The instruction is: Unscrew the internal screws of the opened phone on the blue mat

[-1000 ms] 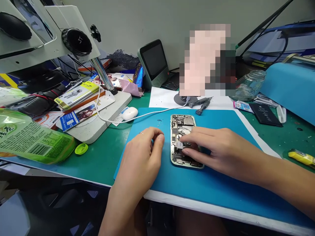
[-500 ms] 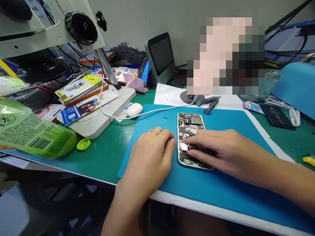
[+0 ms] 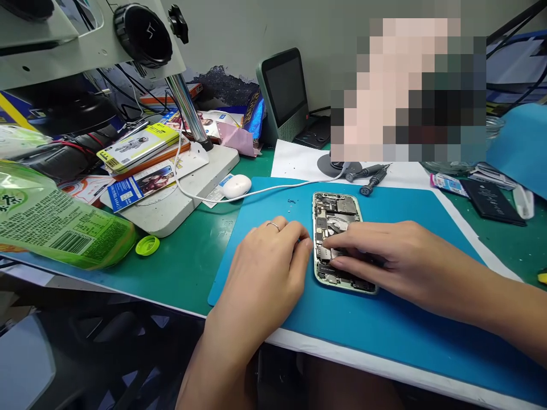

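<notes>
An opened phone (image 3: 323,228) lies on the blue mat (image 3: 342,322), its inner boards and metal parts bare. My right hand (image 3: 395,250) reaches over it from the right. Its index finger and thumb are stretched out and apart, their tips at the phone's left-hand parts; the other fingers are hidden. A small grey piece (image 3: 339,225) shows at the edge of the index finger, too unclear to name. My left hand (image 3: 273,259) rests on the mat just left of the phone, closed, with thumb and index finger together. Whatever it may hold is hidden.
Two screwdrivers (image 3: 372,181) lie behind the phone, by a white cable (image 3: 273,189). A microscope (image 3: 143,34) stands over its white base (image 3: 171,219) at left, near a green pouch (image 3: 64,222) and green cap (image 3: 147,245). A black battery (image 3: 493,199) lies at right.
The view has shifted slightly, so phone, hands and bench appear a little further right. Both hands keep nearly the same pose at the phone.
</notes>
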Available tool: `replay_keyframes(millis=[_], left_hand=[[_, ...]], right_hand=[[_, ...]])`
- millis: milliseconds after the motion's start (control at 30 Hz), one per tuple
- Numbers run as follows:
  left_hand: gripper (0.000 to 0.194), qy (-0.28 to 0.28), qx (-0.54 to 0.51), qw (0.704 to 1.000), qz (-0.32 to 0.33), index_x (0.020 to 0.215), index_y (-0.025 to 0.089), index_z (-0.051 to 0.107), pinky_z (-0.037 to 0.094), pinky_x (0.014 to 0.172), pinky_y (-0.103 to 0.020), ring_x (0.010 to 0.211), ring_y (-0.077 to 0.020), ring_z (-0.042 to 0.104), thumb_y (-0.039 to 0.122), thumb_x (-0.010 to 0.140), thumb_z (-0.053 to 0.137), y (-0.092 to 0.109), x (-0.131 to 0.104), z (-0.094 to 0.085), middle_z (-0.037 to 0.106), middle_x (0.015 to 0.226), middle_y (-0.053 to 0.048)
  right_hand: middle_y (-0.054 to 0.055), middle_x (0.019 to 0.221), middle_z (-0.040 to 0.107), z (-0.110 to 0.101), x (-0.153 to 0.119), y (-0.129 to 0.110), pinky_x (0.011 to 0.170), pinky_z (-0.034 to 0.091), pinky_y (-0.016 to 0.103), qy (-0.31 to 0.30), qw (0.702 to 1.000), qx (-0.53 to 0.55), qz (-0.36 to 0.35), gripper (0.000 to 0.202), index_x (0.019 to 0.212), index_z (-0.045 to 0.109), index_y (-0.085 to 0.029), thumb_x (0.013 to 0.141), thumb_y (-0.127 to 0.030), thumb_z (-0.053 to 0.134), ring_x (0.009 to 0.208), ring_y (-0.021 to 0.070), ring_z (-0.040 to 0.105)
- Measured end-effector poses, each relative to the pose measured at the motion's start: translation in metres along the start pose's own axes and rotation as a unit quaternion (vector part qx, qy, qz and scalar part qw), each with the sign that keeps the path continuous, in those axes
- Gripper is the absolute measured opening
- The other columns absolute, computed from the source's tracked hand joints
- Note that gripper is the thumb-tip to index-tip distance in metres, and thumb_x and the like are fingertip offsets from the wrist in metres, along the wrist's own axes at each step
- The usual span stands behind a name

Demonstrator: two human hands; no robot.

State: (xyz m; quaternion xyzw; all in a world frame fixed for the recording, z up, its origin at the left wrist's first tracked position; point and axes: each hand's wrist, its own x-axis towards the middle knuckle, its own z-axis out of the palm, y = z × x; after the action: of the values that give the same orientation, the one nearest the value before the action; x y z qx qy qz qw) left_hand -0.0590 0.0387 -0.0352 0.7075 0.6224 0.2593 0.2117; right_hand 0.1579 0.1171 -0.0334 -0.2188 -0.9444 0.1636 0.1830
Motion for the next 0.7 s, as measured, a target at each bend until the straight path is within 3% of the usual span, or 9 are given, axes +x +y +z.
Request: replay_keyframes(millis=[700], left_hand=[[0.019, 0.010, 0.019, 1.000, 0.008, 0.098, 0.022, 0.065, 0.041, 0.077, -0.037, 0.090, -0.0201, 0.061, 0.020, 0.109, 0.051, -0.0003, -0.0006, 0.0001, 0.064, 0.094, 0.002]], right_hand=[[0.002, 0.089, 0.081, -0.0003, 0.0002, -0.0021, 0.069, 0.054, 0.028, 0.002, 1.000, 0.002, 0.014, 0.020, 0.107, 0.079, -0.021, 0.104, -0.033, 0.063, 0.077, 0.0181, 0.077]])
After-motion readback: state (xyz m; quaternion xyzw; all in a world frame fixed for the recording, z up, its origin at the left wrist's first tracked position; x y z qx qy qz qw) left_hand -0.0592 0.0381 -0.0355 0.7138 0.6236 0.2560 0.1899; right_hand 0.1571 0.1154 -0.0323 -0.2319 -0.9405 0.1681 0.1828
